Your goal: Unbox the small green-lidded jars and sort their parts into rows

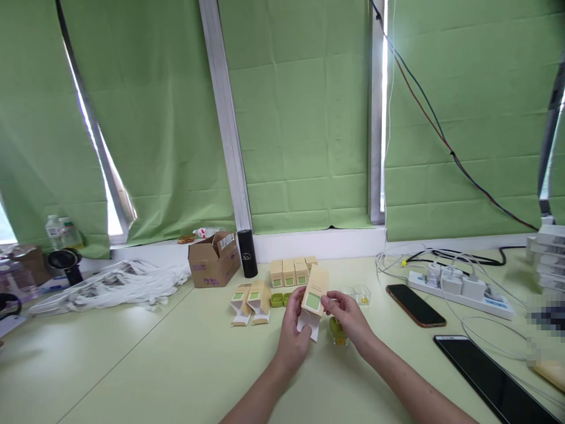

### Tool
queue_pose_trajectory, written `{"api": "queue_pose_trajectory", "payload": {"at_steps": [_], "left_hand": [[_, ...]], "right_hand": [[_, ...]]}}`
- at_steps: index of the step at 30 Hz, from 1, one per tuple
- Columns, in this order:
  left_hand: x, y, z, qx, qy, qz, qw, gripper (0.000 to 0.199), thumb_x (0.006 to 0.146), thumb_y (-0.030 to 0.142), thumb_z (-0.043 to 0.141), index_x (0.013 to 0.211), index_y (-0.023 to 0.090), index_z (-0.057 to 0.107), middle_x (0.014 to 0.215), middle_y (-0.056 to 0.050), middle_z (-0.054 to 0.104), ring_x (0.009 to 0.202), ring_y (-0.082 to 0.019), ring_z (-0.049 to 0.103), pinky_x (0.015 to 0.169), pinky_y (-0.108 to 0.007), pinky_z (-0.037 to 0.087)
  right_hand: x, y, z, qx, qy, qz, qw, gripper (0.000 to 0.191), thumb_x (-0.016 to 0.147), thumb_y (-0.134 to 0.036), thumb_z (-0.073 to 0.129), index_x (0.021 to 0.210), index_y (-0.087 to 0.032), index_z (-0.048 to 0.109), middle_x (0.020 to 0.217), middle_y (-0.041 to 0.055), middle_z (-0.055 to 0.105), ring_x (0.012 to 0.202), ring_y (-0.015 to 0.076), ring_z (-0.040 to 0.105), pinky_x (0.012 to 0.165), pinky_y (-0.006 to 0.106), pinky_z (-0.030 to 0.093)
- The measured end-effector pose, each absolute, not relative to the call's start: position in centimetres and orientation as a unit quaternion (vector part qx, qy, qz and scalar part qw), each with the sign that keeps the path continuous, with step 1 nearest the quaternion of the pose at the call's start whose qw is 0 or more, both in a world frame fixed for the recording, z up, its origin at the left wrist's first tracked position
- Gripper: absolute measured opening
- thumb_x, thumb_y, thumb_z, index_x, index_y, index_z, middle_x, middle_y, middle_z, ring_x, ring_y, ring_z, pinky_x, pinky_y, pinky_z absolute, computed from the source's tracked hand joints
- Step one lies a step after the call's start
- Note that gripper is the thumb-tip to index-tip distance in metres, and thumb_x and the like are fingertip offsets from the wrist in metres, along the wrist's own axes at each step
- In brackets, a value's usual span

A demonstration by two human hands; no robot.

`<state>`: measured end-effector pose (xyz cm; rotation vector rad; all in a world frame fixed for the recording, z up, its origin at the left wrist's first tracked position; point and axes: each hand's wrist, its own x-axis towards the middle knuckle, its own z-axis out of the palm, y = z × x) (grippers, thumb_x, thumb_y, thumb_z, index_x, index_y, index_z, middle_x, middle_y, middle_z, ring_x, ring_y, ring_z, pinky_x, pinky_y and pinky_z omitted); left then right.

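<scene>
A small tan carton (316,285) with a green label is held up above the table, its white flap hanging open at the lower end. My left hand (293,330) wraps round its left side, thumb by the flap. The fingers of my right hand (351,318) pinch its right edge. Under my right hand lies a small yellow-green item (338,331), partly hidden, in what looks like clear plastic. To the left, two similar open cartons (258,296) lie with flaps out. Small green square cases (276,300) sit between them and my left hand.
Several closed cartons (289,272) stand in a row behind. A brown cardboard box (214,262) and a black cylinder (248,253) are back left, beside bundled white cables (119,285). On the right are a phone (415,304), a tablet (494,377) and a power strip (461,292).
</scene>
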<state>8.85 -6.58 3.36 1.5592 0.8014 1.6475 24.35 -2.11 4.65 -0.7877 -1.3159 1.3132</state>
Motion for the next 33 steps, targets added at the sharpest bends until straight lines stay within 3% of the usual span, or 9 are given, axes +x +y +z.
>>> {"api": "queue_pose_trajectory", "payload": {"at_steps": [4, 9, 13, 19, 23, 27, 33], "left_hand": [[9.0, -6.6, 3.1, 0.611, 0.334, 0.629, 0.346, 0.065, 0.081, 0.017, 0.064, 0.143, 0.025, 0.046, 0.145, -0.011, 0.058, 0.133, -0.029, 0.055, 0.111, -0.042, 0.045], [9.0, -6.6, 3.0, 0.623, 0.396, 0.612, 0.282, 0.058, 0.091, 0.035, 0.067, 0.146, 0.025, 0.049, 0.146, -0.013, 0.058, 0.134, -0.030, 0.055, 0.109, -0.043, 0.046], [8.8, -6.7, 3.0, 0.634, 0.418, 0.589, 0.275, 0.060, 0.097, 0.046, 0.059, 0.152, 0.024, 0.047, 0.147, -0.013, 0.059, 0.129, -0.030, 0.058, 0.108, -0.043, 0.048], [8.5, -6.7, 2.4, 0.649, 0.396, 0.596, 0.259, 0.058, 0.105, 0.049, 0.043, 0.157, 0.024, 0.041, 0.159, -0.010, 0.048, 0.148, -0.029, 0.041, 0.123, -0.044, 0.032], [8.5, -6.5, 2.4, 0.631, 0.412, 0.602, 0.265, 0.056, 0.104, 0.051, 0.045, 0.152, 0.023, 0.047, 0.154, -0.012, 0.054, 0.144, -0.031, 0.047, 0.119, -0.045, 0.038], [8.8, -6.5, 2.7, 0.607, 0.421, 0.614, 0.279, 0.056, 0.099, 0.049, 0.058, 0.148, 0.024, 0.049, 0.149, -0.014, 0.058, 0.140, -0.032, 0.052, 0.114, -0.046, 0.044], [9.1, -7.1, 2.8, 0.577, 0.387, 0.610, 0.381, 0.082, 0.089, 0.039, 0.075, 0.158, 0.030, 0.031, 0.151, -0.015, 0.055, 0.135, -0.033, 0.056, 0.103, -0.044, 0.055]], "right_hand": [[24.3, -2.0, 4.7, -0.335, -0.542, 0.554, 0.536, 0.066, 0.060, -0.076, 0.083, 0.089, -0.017, 0.073, 0.071, 0.0060, 0.073, 0.070, 0.0221, 0.066, 0.073, 0.031, 0.052], [24.4, -2.0, 4.7, -0.330, -0.541, 0.552, 0.542, 0.064, 0.061, -0.074, 0.083, 0.089, -0.017, 0.074, 0.072, 0.0063, 0.073, 0.070, 0.0209, 0.063, 0.071, 0.030, 0.049], [24.6, -1.8, 4.6, -0.348, -0.540, 0.537, 0.547, 0.063, 0.064, -0.073, 0.081, 0.089, -0.016, 0.074, 0.072, 0.0056, 0.071, 0.070, 0.0195, 0.061, 0.068, 0.029, 0.046], [24.7, -0.9, 3.8, -0.355, -0.531, 0.537, 0.552, 0.062, 0.065, -0.075, 0.079, 0.085, -0.017, 0.072, 0.068, 0.0037, 0.069, 0.066, 0.0180, 0.059, 0.064, 0.028, 0.045], [24.4, -0.6, 3.3, -0.348, -0.537, 0.538, 0.548, 0.062, 0.064, -0.074, 0.081, 0.087, -0.018, 0.070, 0.070, 0.0050, 0.072, 0.066, 0.0189, 0.063, 0.063, 0.028, 0.046], [24.1, -0.6, 3.2, -0.344, -0.533, 0.548, 0.546, 0.062, 0.065, -0.074, 0.081, 0.090, -0.019, 0.068, 0.072, 0.0070, 0.076, 0.069, 0.0224, 0.069, 0.063, 0.029, 0.051], [24.3, -1.1, 4.0, -0.340, -0.553, 0.555, 0.521, 0.067, 0.064, -0.078, 0.078, 0.092, -0.018, 0.073, 0.093, 0.0129, 0.080, 0.085, 0.0296, 0.075, 0.073, 0.035, 0.058]]}}
